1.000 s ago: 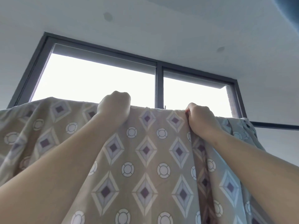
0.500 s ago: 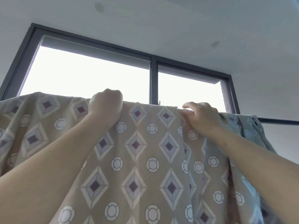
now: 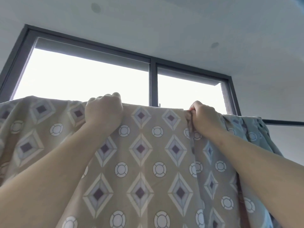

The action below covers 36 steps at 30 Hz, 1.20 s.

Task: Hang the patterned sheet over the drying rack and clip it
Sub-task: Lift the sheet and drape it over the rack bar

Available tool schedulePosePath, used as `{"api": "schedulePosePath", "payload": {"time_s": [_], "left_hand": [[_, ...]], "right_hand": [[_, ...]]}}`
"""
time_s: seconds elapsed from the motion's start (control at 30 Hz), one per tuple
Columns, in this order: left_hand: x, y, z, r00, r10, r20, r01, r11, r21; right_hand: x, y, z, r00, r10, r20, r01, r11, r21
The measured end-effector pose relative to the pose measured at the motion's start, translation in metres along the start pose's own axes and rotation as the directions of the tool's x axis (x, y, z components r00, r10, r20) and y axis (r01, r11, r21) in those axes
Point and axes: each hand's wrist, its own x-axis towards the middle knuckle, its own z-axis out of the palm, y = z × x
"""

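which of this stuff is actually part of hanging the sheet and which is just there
In the job: patterned sheet, hanging from the rack bar; left hand and right hand, both gripping its top edge. No clip shows.

Just there: window; ceiling with two round fittings.

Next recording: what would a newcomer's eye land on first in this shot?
The sheet, tan with diamonds and circles, fills the lower half of the view and drapes down from its top edge. Both hands grip that edge: the left hand left of centre and the right hand further right, where the cloth bunches. Behind them glows a bright window in a dark frame, and a dark rack bar juts out at far right.
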Motion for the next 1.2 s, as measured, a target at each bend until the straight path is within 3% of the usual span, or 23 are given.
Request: {"api": "schedulePosePath", "payload": {"time_s": [0.2,0.27,0.37,0.5,0.8,1.0,1.2], "left_hand": [[0.003,-0.002,0.003,0.999,-0.047,0.026,0.05,0.989,-0.14],[0.002,-0.001,0.006,0.998,-0.057,0.018,0.06,0.984,-0.167],[-0.001,-0.004,0.01,0.997,-0.068,-0.028,0.062,0.984,-0.168],[-0.006,-0.006,0.015,0.998,-0.053,-0.047,0.048,0.994,-0.101],[-0.009,-0.001,0.028,0.97,-0.013,-0.244,0.005,0.999,-0.033],[-0.006,-0.003,0.031,0.96,0.001,-0.28,-0.013,0.999,-0.04],[-0.005,-0.004,0.029,0.963,-0.011,-0.268,0.0,0.999,-0.041]], "right_hand": [[0.0,0.024,-0.006,0.963,0.208,-0.169,-0.215,0.977,-0.019],[-0.004,0.013,-0.002,0.97,0.172,-0.171,-0.176,0.984,-0.003],[-0.008,-0.007,0.006,0.999,0.029,-0.045,-0.028,0.999,0.02],[-0.005,-0.015,0.009,0.998,-0.07,0.005,0.068,0.982,0.179],[0.002,-0.004,-0.002,0.998,-0.063,0.001,0.063,0.998,-0.013],[0.002,0.018,-0.005,0.999,-0.041,-0.016,0.04,0.998,-0.058],[0.001,0.049,-0.024,0.995,0.072,-0.063,-0.081,0.984,-0.157]]}}
